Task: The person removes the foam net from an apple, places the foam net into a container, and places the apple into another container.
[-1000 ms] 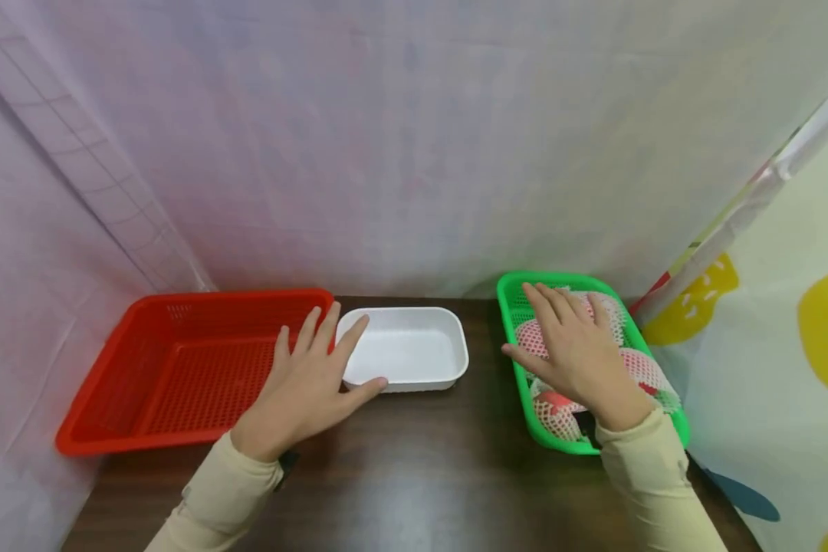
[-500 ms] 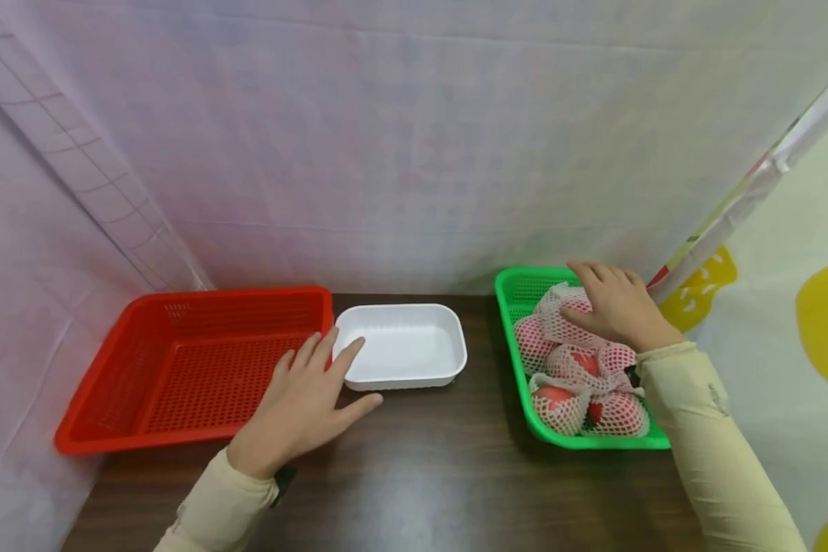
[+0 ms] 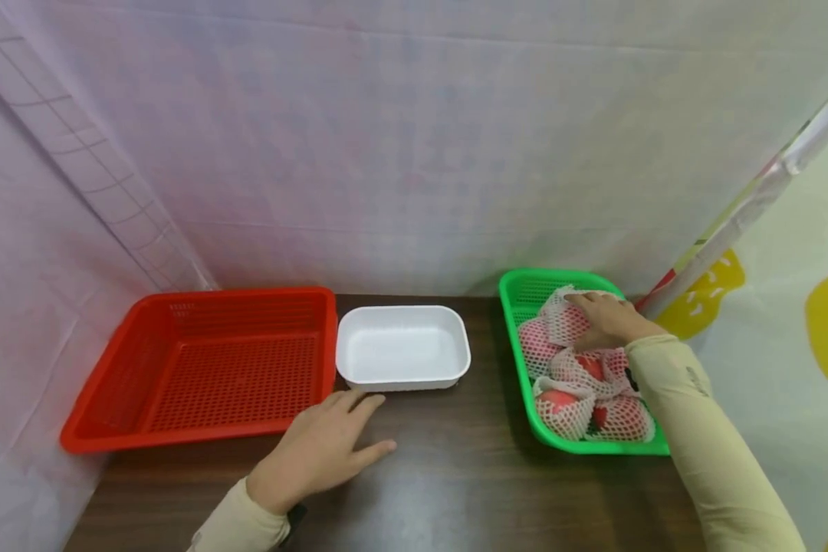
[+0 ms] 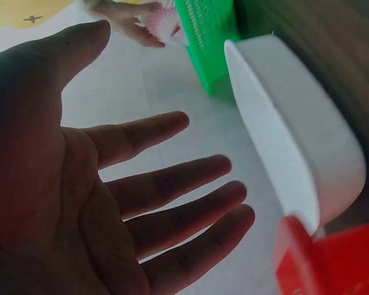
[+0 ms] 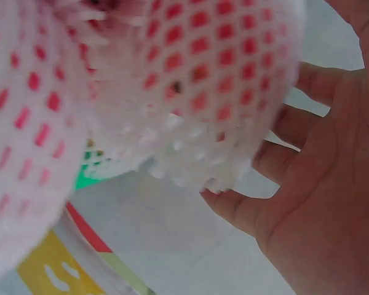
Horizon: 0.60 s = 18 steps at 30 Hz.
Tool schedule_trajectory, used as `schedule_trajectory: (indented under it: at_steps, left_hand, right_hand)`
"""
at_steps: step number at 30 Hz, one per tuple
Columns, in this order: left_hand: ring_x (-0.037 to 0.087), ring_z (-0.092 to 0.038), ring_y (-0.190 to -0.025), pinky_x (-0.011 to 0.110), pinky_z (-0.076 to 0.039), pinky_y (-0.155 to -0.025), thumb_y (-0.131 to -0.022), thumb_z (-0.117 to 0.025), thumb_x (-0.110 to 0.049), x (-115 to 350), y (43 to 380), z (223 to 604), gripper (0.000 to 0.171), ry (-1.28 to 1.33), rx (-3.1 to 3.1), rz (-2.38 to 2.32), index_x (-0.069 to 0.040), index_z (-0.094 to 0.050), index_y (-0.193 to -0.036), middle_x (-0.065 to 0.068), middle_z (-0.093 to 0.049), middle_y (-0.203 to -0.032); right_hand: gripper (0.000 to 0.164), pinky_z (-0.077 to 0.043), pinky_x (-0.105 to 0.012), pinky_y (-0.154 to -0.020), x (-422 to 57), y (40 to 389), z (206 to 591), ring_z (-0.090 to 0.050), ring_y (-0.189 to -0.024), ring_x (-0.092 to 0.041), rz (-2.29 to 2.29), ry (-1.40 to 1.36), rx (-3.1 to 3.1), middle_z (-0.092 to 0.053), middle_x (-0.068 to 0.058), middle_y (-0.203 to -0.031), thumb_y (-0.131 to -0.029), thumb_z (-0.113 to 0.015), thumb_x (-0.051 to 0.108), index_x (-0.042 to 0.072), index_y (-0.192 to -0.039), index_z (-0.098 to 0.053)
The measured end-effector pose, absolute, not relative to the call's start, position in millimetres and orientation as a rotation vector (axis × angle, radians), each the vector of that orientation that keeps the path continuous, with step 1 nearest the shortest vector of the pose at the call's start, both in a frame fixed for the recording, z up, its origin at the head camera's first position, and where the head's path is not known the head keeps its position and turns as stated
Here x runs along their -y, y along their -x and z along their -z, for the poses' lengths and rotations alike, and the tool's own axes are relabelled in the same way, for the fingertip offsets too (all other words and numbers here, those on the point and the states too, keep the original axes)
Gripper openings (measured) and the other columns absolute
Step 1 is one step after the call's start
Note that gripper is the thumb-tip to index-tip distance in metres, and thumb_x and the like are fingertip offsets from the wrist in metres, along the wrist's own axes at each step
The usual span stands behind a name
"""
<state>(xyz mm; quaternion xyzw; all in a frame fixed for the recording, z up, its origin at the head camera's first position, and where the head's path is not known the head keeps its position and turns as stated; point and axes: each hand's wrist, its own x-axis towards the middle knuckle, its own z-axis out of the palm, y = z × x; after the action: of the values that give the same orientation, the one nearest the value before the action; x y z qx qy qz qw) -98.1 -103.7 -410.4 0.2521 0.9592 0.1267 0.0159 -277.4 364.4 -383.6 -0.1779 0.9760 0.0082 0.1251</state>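
Several red, round fruits in white foam nets lie in the green basket point(image 3: 527, 399) on the right. My right hand point(image 3: 603, 318) holds the rear netted fruit point(image 3: 567, 322), its fingers bent round the side. In the right wrist view, the fingers point(image 5: 283, 157) go partly behind the foam net point(image 5: 215, 67), and the thumb tip is out of frame. My left hand point(image 3: 320, 448) hovers over the table in front of the white tray point(image 3: 403, 349), fingers spread and holding nothing. The left wrist view shows its bare palm point(image 4: 67, 203) beside the white tray point(image 4: 307, 123).
A large red basket point(image 3: 228, 383) stands at the left with nothing in it, right beside the white tray. All three containers rest on a dark wooden table point(image 3: 441, 491). White cloth walls point(image 3: 414, 153) close off the back and sides.
My right hand moved to the back right over the green basket, then came down onto the rear netted fruit. My left hand drew back toward me, away from the white tray.
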Motion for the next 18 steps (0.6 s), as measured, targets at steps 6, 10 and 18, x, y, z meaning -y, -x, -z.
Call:
schedule_trajectory:
  at_steps: [6, 10, 18]
  left_hand:
    - [0.032, -0.057, -0.119, 0.053, -0.049, -0.094, -0.093, -0.041, -0.075, 99, 92, 427, 0.08, -0.766, -2.817, -0.466, -0.013, -0.057, -0.14, 0.01, -0.06, -0.133]
    - [0.031, -0.059, -0.118, 0.053, -0.049, -0.095, -0.094, -0.039, -0.075, 97, 90, 435, 0.079, -0.759, -2.757, -0.49, -0.013, -0.058, -0.139, 0.009, -0.061, -0.132]
    - [0.029, -0.059, -0.119, 0.053, -0.048, -0.095, -0.097, -0.044, -0.068, 96, 85, 442, 0.068, -0.734, -2.707, -0.529, -0.014, -0.061, -0.136, 0.007, -0.063, -0.131]
  right_hand:
    - [0.097, -0.026, -0.078, -0.098, -370, 282, 394, -0.033, -0.131, -0.059, 0.017, 0.487, -2.802, -0.03, -0.037, -0.149, -0.083, -0.079, 0.039, 0.001, -0.155, -0.026]
    - [0.096, -0.029, -0.077, -0.097, -373, 287, 397, -0.034, -0.13, -0.059, 0.038, 0.475, -2.807, -0.03, -0.038, -0.148, -0.084, -0.079, 0.039, 0.002, -0.154, -0.026]
    - [0.096, -0.033, -0.077, -0.092, -375, 291, 392, -0.04, -0.126, -0.055, 0.092, 0.475, -2.859, -0.038, -0.036, -0.142, -0.078, -0.083, 0.046, 0.001, -0.149, -0.036]
